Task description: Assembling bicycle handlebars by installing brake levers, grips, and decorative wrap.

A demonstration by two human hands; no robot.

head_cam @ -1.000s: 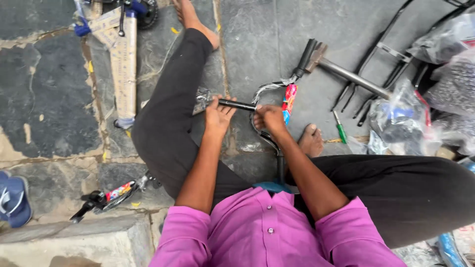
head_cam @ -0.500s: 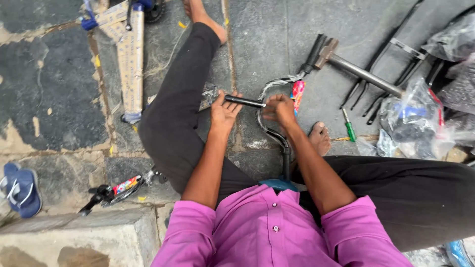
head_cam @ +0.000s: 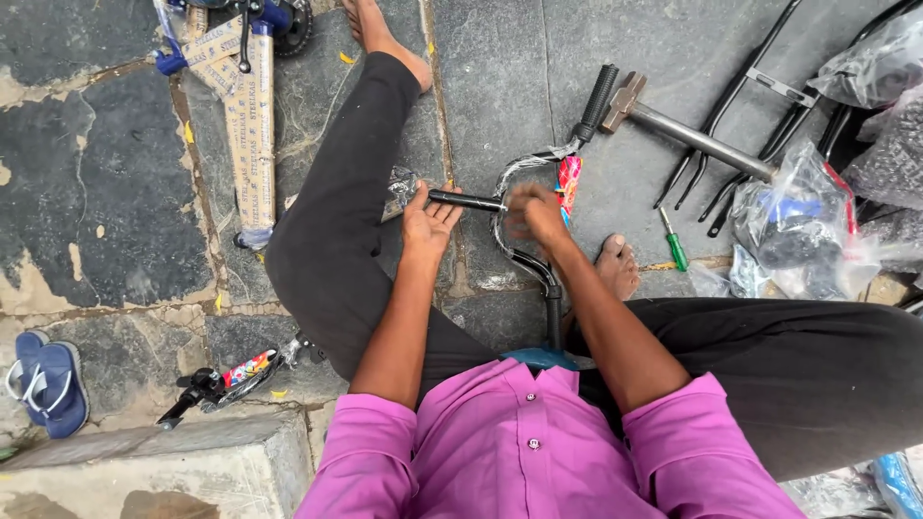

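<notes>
Gripping the black bicycle handlebar [head_cam: 524, 264], the left hand [head_cam: 428, 223] closes its fingers [head_cam: 444, 204] around the bare left bar end, which lies across the palm and points toward the right hand. The right hand [head_cam: 536, 213] is blurred; its fingers curl over the curved centre section, on a strip of clear plastic wrap [head_cam: 510, 178]. The handlebar stands between the knees above the stone floor [head_cam: 500, 86], stem downward. A red-and-multicolour label [head_cam: 569, 183] hangs just beside the right hand. A clear plastic bag [head_cam: 793, 226] with blue and dark contents lies well to the right, near a green screwdriver [head_cam: 672, 241]. A printed cardboard-wrapped frame tube [head_cam: 252, 125] lies at left.
</notes>
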